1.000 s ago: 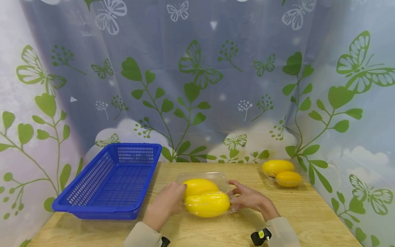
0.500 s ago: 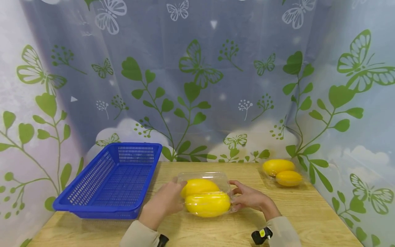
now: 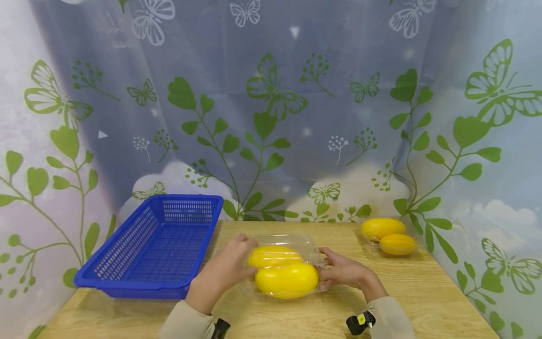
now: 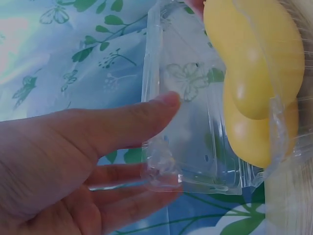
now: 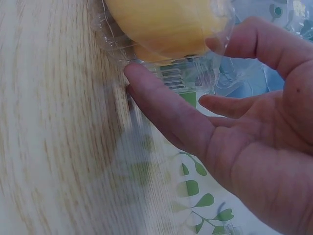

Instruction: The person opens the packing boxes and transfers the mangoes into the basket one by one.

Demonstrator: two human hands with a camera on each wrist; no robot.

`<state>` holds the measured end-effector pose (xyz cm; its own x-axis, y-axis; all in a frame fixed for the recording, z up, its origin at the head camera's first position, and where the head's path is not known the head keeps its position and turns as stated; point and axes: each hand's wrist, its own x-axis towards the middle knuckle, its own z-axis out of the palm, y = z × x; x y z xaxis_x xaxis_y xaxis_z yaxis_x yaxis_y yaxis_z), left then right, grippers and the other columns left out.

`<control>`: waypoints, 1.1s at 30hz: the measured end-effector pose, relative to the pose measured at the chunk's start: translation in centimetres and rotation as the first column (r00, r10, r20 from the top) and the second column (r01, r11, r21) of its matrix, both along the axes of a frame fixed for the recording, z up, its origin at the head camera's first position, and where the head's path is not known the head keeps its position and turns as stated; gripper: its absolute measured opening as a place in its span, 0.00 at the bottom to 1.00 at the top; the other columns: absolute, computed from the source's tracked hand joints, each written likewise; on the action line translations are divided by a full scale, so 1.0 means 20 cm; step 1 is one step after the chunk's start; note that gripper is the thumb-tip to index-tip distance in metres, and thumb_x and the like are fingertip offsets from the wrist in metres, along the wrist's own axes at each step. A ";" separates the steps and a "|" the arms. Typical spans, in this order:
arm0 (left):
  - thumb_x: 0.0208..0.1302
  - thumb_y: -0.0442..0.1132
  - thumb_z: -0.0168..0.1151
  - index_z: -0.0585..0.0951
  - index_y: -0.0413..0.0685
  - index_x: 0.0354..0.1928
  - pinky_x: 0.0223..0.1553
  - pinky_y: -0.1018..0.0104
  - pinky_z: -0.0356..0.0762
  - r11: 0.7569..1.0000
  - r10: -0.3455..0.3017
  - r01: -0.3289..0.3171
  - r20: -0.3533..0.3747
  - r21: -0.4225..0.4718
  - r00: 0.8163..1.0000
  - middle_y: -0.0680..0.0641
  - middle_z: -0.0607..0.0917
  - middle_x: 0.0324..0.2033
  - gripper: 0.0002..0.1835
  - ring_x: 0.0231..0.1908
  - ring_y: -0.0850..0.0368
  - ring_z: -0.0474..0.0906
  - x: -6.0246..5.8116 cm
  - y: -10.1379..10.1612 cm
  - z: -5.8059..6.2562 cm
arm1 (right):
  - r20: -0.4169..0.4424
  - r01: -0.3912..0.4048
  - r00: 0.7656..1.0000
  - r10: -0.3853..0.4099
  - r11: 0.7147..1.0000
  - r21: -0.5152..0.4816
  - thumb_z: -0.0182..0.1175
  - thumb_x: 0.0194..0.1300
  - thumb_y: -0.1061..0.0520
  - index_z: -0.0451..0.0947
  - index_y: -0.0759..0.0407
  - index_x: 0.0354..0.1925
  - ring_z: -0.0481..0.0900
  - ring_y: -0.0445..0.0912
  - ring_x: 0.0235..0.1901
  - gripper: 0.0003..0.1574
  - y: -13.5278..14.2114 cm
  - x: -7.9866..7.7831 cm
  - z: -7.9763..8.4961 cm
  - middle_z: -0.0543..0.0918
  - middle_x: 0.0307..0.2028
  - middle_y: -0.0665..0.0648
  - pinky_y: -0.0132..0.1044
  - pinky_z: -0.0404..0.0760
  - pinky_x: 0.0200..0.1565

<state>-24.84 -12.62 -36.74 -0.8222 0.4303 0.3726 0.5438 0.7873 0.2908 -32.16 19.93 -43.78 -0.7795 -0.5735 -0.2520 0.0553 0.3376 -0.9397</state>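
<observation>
A clear plastic clamshell box (image 3: 292, 240) with two large yellow oval fruits (image 3: 286, 280) in it stands at the middle of the table. Its lid (image 4: 186, 88) is raised and tilted back. At the box's left end, my left hand (image 3: 224, 268) holds the lid's edge, thumb on one face and fingers on the other, as the left wrist view shows. My right hand (image 3: 344, 272) grips the right end of the box. In the right wrist view, the thumb (image 5: 161, 105) reaches the box's lower edge, while a bent finger touches its side.
A blue slotted plastic basket (image 3: 148, 249) stands on the left of the wooden table (image 3: 305, 320). Another clear box with two yellow fruits (image 3: 383, 229) lies at the back right. A curtain (image 3: 271, 141) printed with leaves and butterflies hangs behind the table.
My left hand has shifted slightly left and its fingers have spread. The lid's edge has risen from over the front fruit to over the back one. The right hand stays at the box's end.
</observation>
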 end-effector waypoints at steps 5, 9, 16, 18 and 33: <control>0.54 0.33 0.79 0.83 0.34 0.50 0.47 0.52 0.87 0.998 -0.036 0.036 -0.006 0.045 0.999 0.38 0.86 0.42 0.22 0.43 0.44 0.85 -0.01 -0.01 0.01 | 0.007 -0.006 1.000 0.006 1.000 -0.013 0.63 0.68 0.59 0.29 0.69 0.80 0.85 0.46 0.38 0.63 0.01 0.01 0.01 0.58 0.69 0.83 0.39 0.89 0.45; 0.56 0.31 0.77 0.84 0.35 0.51 0.50 0.52 0.86 0.997 -0.035 0.036 -0.012 0.067 0.999 0.38 0.87 0.45 0.20 0.46 0.43 0.85 -0.02 -0.02 0.02 | 0.002 -0.008 1.000 0.008 1.000 -0.016 0.63 0.69 0.59 0.29 0.69 0.80 0.86 0.46 0.40 0.63 0.01 0.01 0.01 0.60 0.70 0.82 0.39 0.88 0.45; 0.59 0.30 0.74 0.82 0.35 0.53 0.51 0.49 0.86 0.989 0.056 -0.037 -0.134 0.142 0.989 0.37 0.87 0.49 0.20 0.49 0.40 0.86 -0.07 -0.03 -0.03 | 0.018 -0.026 0.999 0.027 0.998 -0.050 0.62 0.69 0.60 0.35 0.67 0.81 0.88 0.48 0.41 0.58 0.01 0.01 0.00 0.64 0.68 0.79 0.41 0.90 0.46; 0.60 0.31 0.74 0.82 0.35 0.55 0.51 0.48 0.86 0.984 0.091 -0.065 -0.152 0.169 0.984 0.36 0.86 0.50 0.21 0.50 0.39 0.86 -0.09 -0.03 -0.05 | 0.020 -0.027 0.999 0.028 0.999 -0.047 0.61 0.69 0.60 0.35 0.66 0.81 0.88 0.49 0.41 0.58 0.02 0.01 0.00 0.64 0.69 0.78 0.42 0.90 0.46; 0.63 0.31 0.70 0.83 0.36 0.55 0.49 0.44 0.87 0.937 0.196 -0.232 0.156 0.260 0.968 0.31 0.87 0.50 0.18 0.47 0.35 0.87 -0.21 -0.11 -0.15 | 0.001 -0.020 1.000 0.020 0.999 -0.039 0.62 0.67 0.62 0.34 0.67 0.81 0.87 0.48 0.43 0.60 0.02 -0.01 -0.01 0.65 0.68 0.78 0.41 0.90 0.46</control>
<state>-28.95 -14.79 -39.70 -0.9313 0.1349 0.3384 0.3162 0.7608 0.5668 -32.45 20.31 -44.04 -0.7672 -0.5987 -0.2302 0.0506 0.3014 -0.9522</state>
